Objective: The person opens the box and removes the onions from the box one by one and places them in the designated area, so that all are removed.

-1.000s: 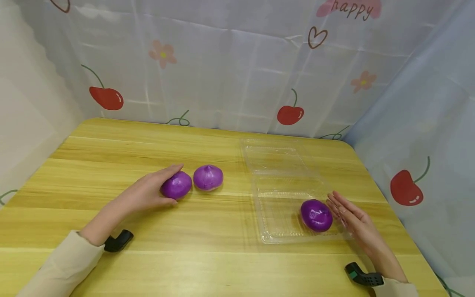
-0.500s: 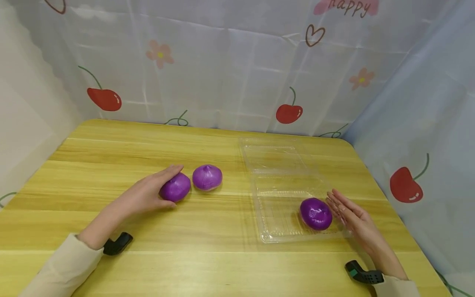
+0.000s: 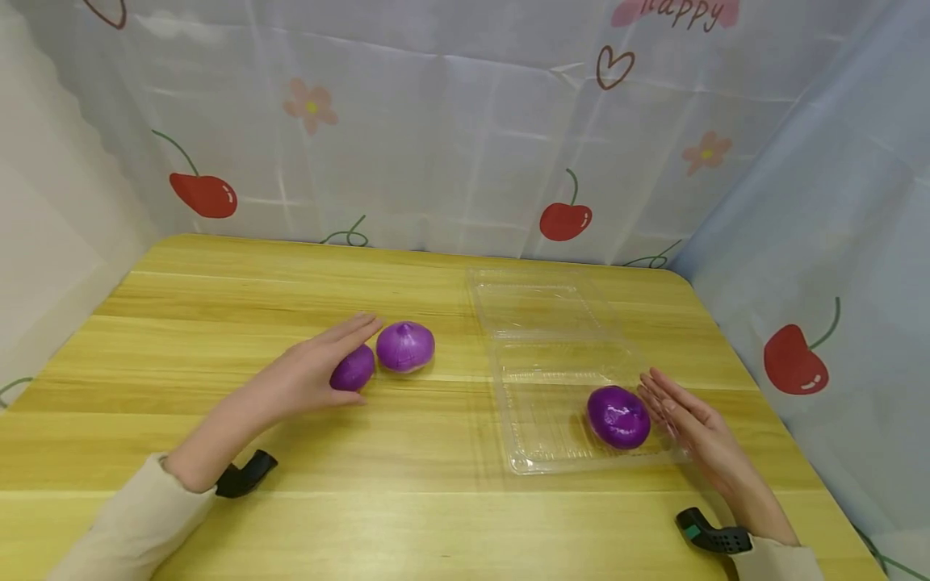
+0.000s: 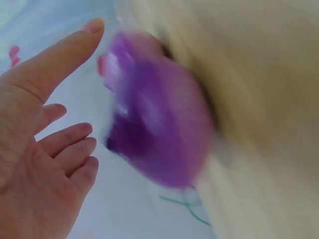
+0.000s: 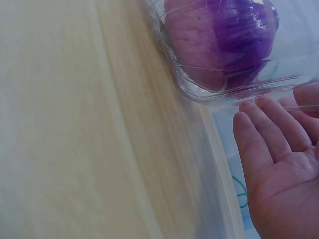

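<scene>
My left hand is held over a purple onion on the table, its fingers and thumb spread and partly covering it. In the left wrist view a gap shows between the fingers and the onion. Just right of it stands a second purple onion, lighter, its tip upward. A third, darker purple onion lies in the right part of an opened clear plastic container. My right hand, fingers straight, rests at the container's right side; in the right wrist view its fingertips are at the clear wall.
The container's lid half lies folded back toward the far edge of the wooden table. A printed curtain hangs behind and to the right of the table. Each wrist wears a black device.
My left hand has moved slightly to the right and spread wider, hiding more of the nearest onion. The right hand, the container and the other onions stay put; the head view has shifted a little.
</scene>
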Demonstrator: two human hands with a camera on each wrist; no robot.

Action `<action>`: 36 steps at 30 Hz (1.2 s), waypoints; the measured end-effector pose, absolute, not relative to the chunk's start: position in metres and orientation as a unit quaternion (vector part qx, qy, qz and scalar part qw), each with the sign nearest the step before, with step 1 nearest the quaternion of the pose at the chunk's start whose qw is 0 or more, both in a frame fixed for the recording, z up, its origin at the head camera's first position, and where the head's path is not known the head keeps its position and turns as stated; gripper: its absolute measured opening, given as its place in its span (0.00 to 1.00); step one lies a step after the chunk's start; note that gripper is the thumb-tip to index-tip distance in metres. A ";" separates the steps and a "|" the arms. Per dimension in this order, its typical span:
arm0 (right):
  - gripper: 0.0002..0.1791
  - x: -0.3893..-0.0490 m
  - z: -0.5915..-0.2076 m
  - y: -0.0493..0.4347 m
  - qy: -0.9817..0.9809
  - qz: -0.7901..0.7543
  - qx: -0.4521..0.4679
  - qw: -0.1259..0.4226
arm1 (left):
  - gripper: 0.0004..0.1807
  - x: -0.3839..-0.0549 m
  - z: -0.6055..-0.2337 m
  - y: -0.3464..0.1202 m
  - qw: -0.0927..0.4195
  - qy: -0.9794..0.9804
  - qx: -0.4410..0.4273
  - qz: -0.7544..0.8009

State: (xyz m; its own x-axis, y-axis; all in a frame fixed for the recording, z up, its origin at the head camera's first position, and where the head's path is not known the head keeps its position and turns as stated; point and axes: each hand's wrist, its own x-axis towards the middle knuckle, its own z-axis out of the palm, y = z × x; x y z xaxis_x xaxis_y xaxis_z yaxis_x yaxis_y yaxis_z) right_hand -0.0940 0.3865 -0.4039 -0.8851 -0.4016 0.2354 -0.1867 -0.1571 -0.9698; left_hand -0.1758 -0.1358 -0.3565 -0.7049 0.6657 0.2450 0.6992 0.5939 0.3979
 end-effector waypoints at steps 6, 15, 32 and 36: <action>0.25 -0.094 -0.404 0.386 0.641 -0.728 -0.231 0.076 | 0.53 -0.175 -0.339 -0.092 0.055 -0.861 -0.435 -0.256; 0.25 -0.093 -0.403 0.385 0.639 -0.729 -0.232 0.078 | 0.50 -0.181 -0.332 -0.010 -0.007 -0.802 -0.492 -0.339; 0.25 -0.092 -0.403 0.387 0.676 -0.703 -0.206 0.075 | 0.50 -0.186 -0.361 0.122 -0.135 -0.774 -0.542 -0.298; 0.25 -0.091 -0.403 0.387 0.680 -0.702 -0.199 0.075 | 0.50 -0.185 -0.366 0.136 -0.141 -0.772 -0.551 -0.284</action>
State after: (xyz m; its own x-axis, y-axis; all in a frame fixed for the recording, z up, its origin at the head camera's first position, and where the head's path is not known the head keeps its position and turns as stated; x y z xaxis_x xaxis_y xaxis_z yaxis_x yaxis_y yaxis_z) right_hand -0.0913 0.3871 -0.4026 -0.9094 -0.3760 0.1780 -0.1657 -0.0652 -0.9840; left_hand -0.1850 0.1361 -0.3664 -0.3530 0.9309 0.0943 0.7703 0.2320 0.5940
